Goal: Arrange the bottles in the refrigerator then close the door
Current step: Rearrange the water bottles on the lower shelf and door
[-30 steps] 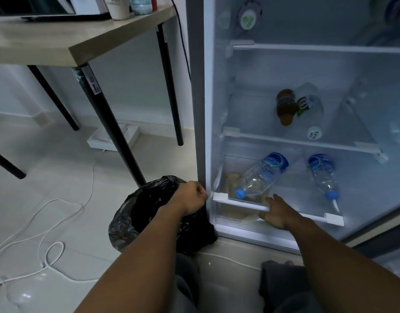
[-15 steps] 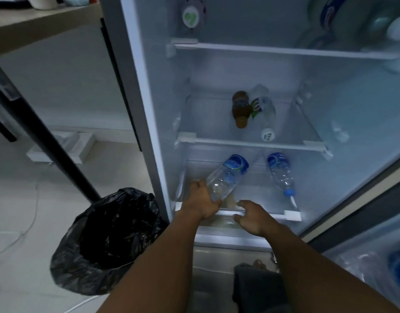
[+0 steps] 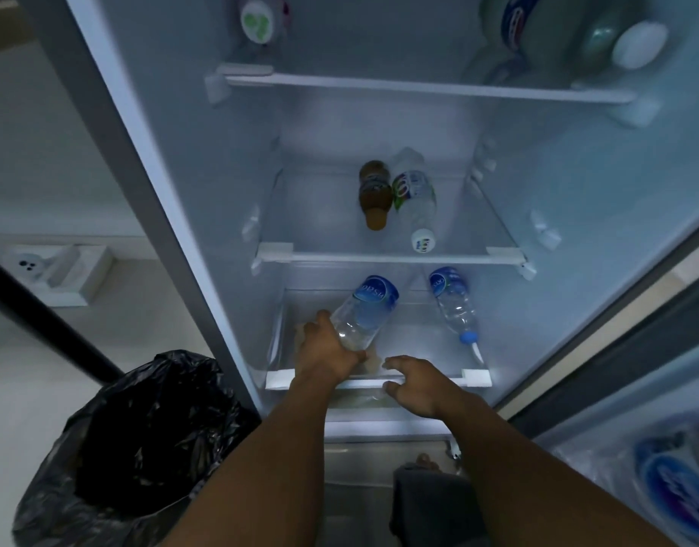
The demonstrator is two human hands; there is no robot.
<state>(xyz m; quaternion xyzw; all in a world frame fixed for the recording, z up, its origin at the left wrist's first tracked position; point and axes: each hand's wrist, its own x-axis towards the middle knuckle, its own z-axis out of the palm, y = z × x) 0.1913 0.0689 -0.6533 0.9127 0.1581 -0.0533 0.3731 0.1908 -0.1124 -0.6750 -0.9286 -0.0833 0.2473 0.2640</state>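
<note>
The refrigerator stands open in front of me. On its lowest glass shelf point(image 3: 422, 341) a clear water bottle with a blue label point(image 3: 365, 313) lies tilted, and my left hand point(image 3: 328, 351) is closed around its neck end. My right hand point(image 3: 414, 384) rests on the shelf's white front rail, fingers curled over the edge. A second water bottle with a blue cap point(image 3: 454, 305) lies to the right on the same shelf. One shelf up, a brown bottle point(image 3: 374, 195) and a clear bottle with a green label point(image 3: 416, 203) lie side by side.
A bin lined with a black bag point(image 3: 138, 444) stands at the lower left beside the fridge. Large bottles point(image 3: 537, 29) sit on the top shelf at right. The open door point(image 3: 655, 408) with a blue-labelled bottle in its rack is at the right edge.
My left hand left the black bag, reached into the fridge and took hold of the left water bottle. My view swung right and closer to the shelves. The right hand stayed on the rail.
</note>
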